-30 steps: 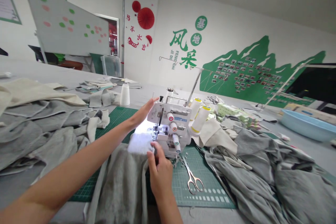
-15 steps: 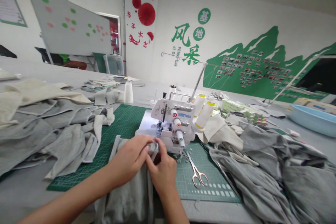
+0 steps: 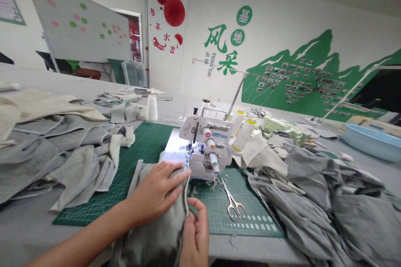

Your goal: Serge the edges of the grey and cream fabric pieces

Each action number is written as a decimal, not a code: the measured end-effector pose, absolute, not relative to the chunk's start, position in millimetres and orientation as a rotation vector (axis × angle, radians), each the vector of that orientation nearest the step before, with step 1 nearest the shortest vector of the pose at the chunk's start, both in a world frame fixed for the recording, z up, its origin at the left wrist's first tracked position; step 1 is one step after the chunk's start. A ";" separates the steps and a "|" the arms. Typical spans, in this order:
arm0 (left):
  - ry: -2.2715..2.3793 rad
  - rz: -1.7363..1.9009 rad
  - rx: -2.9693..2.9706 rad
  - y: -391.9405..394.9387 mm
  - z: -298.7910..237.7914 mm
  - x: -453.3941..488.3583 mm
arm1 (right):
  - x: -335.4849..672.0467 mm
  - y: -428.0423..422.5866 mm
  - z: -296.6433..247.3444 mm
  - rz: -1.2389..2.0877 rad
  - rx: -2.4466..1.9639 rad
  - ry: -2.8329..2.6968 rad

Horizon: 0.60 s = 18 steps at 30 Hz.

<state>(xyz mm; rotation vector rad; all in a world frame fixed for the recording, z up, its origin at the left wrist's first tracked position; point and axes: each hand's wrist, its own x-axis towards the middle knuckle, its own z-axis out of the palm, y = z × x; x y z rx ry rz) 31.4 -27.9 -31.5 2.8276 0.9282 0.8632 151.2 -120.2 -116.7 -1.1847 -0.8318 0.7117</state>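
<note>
A piece of grey fabric (image 3: 158, 238) runs from the front table edge up to the serger (image 3: 203, 137), its top end lying at the lit presser foot (image 3: 188, 152). My left hand (image 3: 161, 187) rests on top of this fabric just before the foot, fingers stretched out and lying flat. Lower down, the fabric's right edge is pinched between the thumb and fingers of my right hand (image 3: 196, 229). To the right of the machine's front, a pair of scissors (image 3: 233, 204) lies on the green cutting mat (image 3: 250, 204).
Grey and cream fabric pieces (image 3: 72, 146) are heaped on the left, and more grey fabric (image 3: 313, 200) on the right. Thread cones (image 3: 244, 135) stand behind the serger, another white cone (image 3: 152, 107) to its left. Lint (image 3: 206, 185) litters the mat. A blue basin (image 3: 372, 142) sits far right.
My right hand has moved down along the fabric's right edge, away from my left hand. The left has flattened from a pinch onto the fabric, which now reaches the presser foot.
</note>
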 end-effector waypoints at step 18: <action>0.955 0.767 2.857 -25.1 -31.5 27.1 | 161.1 -110.4 -133.5 0.557 -1.365 -1.017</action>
